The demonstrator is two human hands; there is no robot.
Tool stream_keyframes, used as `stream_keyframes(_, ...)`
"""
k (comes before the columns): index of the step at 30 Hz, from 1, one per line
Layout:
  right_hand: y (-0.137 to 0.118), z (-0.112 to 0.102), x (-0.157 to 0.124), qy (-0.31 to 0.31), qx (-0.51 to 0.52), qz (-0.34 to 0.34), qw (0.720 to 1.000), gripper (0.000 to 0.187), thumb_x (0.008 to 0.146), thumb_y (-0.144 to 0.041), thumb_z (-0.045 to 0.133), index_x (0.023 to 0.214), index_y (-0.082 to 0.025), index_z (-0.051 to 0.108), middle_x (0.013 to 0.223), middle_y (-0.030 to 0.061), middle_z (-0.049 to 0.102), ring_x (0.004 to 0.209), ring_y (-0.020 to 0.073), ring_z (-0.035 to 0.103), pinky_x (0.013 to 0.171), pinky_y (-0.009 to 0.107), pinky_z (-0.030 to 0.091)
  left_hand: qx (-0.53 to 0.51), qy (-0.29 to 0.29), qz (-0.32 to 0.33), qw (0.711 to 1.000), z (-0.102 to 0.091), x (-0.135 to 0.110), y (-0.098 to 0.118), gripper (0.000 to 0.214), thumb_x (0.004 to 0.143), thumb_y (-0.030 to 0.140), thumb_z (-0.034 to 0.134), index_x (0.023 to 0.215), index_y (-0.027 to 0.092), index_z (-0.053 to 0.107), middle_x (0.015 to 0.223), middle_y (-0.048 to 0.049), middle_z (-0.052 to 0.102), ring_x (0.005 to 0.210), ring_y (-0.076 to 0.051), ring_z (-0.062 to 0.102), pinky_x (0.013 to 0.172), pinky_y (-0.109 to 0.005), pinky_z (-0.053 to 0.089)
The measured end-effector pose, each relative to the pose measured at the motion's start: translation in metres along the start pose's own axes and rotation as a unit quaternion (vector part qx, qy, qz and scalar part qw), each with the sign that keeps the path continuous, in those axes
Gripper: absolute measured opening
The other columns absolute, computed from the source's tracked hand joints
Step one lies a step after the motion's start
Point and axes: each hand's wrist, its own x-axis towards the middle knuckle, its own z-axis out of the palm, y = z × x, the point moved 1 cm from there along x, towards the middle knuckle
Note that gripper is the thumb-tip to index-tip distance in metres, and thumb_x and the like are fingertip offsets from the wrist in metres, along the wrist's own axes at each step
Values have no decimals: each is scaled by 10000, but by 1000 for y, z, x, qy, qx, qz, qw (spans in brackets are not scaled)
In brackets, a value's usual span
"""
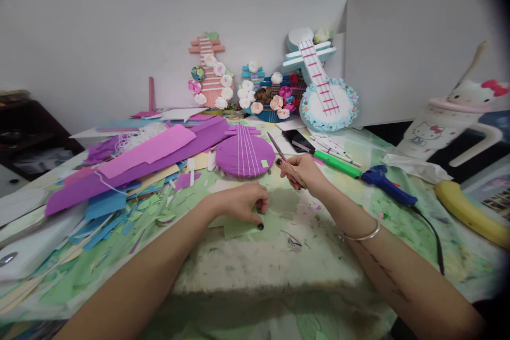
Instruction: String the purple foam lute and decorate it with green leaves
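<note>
My left hand (247, 204) rests at the middle of the worktop. Its fingers are curled and its thumb presses on a piece of light green paper (235, 227). In my right hand (305, 172) is a slim pointed tool (279, 147), pinched between closed fingers with the tip slanting up and away; its exact kind is unclear. Just beyond both hands lies a purple paper lute (244, 155) with white strings and a small pale green square on its round body. A pale, stained board (271, 260) lies under the paper.
Purple paper (139, 170) and scraps (159, 207) cover the left side. To the right are a green marker (337, 163), a blue glue gun (388, 185) with its cable, a banana (472, 215) and a tall cup (428, 127). Decorated model lutes (329, 98) stand against the wall.
</note>
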Motion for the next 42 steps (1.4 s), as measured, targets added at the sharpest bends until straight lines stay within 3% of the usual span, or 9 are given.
stream_keyframes(10, 4, -1, 2, -7, 17, -6, 1000, 510, 653, -620, 680, 520, -143, 557, 288, -50, 381, 242, 58, 352, 273, 168, 239, -133, 13, -3, 991, -4, 0, 2, 100, 679, 117, 654, 713, 165, 572, 733, 11, 600, 700, -117, 549, 668, -241, 403)
stream_keyframes(13, 1, -1, 0, -5, 36, -5, 999, 494, 633, -599, 707, 527, -135, 573, 292, -49, 399, 238, 58, 360, 264, 163, 235, -166, 169, -20, 971, -8, 3, -1, 93, 717, 177, 658, 715, 166, 566, 742, 4, 614, 719, -123, 562, 705, -259, 418)
stream_keyframes(17, -3, 3, -6, -39, 74, 0, 996, 507, 652, -604, 687, 576, -107, 628, 421, 34, 585, 234, 45, 363, 257, 173, 228, -70, 444, -71, 890, -12, -1, -4, 127, 781, 253, 636, 723, 182, 549, 745, -14, 627, 736, -145, 561, 726, -286, 424)
stream_keyframes(21, -4, 13, -11, -79, 132, -11, 988, 417, 652, -514, 718, 629, -100, 676, 457, 39, 615, 260, 50, 383, 285, 181, 251, 142, 553, 16, 820, -6, -4, -1, 174, 838, 216, 576, 672, 188, 532, 663, -19, 624, 723, -160, 541, 725, -305, 422)
stream_keyframes(28, -5, 23, -16, -77, 202, -38, 976, 227, 651, -329, 697, 576, -118, 660, 360, -32, 495, 304, 45, 358, 322, 181, 203, 341, 537, 167, 754, 2, -8, 15, 97, 814, 81, 587, 813, 177, 574, 800, -28, 703, 730, -161, 570, 670, -306, 407)
stream_keyframes(32, -3, 21, -12, -57, 213, -59, 974, 172, 648, -255, 624, 525, -137, 604, 377, -41, 492, 307, 44, 355, 326, 179, 218, 321, 514, 185, 774, 2, -8, 17, 113, 840, 95, 561, 893, 192, 587, 857, -33, 710, 783, -163, 597, 717, -312, 425)
stream_keyframes(37, -7, 16, -12, -40, 165, -73, 983, 91, 589, -217, 594, 537, -148, 564, 380, -61, 485, 287, 41, 343, 305, 174, 229, 59, 578, 37, 813, -2, -1, 8, 178, 808, 265, 634, 938, 158, 577, 878, -80, 659, 827, -181, 591, 742, -320, 468)
stream_keyframes(40, -11, 16, -15, -69, 138, -72, 985, 88, 582, -228, 595, 564, -144, 571, 369, -68, 478, 280, 39, 343, 301, 166, 228, -210, 472, -39, 855, -4, 5, -1, 246, 776, 356, 647, 882, 137, 606, 720, -45, 630, 610, -134, 567, 550, -255, 452)
stream_keyframes(42, -12, 17, -16, -72, 131, -73, 986, 122, 599, -256, 614, 575, -144, 571, 376, -68, 481, 282, 36, 347, 305, 163, 234, -348, 403, -54, 845, -5, 7, -5, 266, 726, 373, 686, 801, 126, 620, 637, -24, 619, 510, -104, 540, 483, -224, 427)
